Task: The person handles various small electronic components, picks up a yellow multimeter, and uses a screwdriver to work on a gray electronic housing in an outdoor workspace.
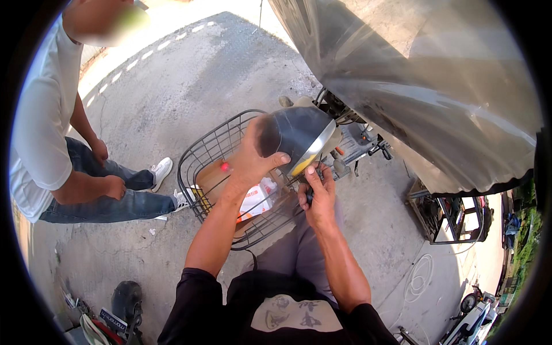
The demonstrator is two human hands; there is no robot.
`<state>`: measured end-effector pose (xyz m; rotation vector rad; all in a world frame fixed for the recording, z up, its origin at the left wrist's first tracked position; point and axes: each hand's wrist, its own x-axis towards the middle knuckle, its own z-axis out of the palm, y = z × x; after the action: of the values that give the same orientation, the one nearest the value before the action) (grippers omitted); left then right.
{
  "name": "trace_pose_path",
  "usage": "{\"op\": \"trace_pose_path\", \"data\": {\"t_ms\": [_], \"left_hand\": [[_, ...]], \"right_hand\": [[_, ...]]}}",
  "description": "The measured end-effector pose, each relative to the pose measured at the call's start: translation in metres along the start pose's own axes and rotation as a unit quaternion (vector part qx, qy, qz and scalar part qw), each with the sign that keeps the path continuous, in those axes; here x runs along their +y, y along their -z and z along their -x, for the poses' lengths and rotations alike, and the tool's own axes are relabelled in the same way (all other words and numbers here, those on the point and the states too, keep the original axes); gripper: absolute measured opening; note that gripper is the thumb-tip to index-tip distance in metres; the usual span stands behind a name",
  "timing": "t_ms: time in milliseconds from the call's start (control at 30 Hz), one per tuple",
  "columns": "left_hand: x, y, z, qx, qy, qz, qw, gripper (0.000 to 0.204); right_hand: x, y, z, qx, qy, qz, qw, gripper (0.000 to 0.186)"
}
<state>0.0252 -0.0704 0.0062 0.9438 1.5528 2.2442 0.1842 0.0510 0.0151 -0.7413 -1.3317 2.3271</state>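
A black rounded shell (296, 131) with a silver and yellow rim, much like a headlight housing, sits tilted above the far end of a wire basket. My left hand (257, 155) is closed around its near left side, thumb laid over the surface. Just below the yellow rim, my right hand (318, 192) is curled closed around a small dark thing (310, 196), mostly covered by the fingers. Its thumb and fingertip press close to the rim's lower edge. Behind the shell, dark cables and metal parts (339, 109) show.
The wire basket (192, 152) holds cardboard and a white and orange box (255, 202). At left stands a person in a white shirt (43, 121). A large clear plastic sheet (425, 98) hangs at the upper right. Further right are a tool cart (445, 218) and a coiled hose (420, 278).
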Motion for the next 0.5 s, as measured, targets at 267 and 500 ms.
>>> {"op": "trace_pose_path", "data": {"t_ms": [267, 500], "left_hand": [[-0.005, 0.003, 0.004, 0.016, -0.018, -0.094, 0.995, 0.123], [-0.001, -0.005, 0.008, 0.037, -0.026, -0.021, 0.999, 0.096]], "right_hand": [[0.035, 0.0, -0.002, 0.004, 0.076, 0.057, 0.995, 0.048], [0.046, 0.005, 0.003, 0.007, 0.117, 0.062, 0.991, 0.034]]}}
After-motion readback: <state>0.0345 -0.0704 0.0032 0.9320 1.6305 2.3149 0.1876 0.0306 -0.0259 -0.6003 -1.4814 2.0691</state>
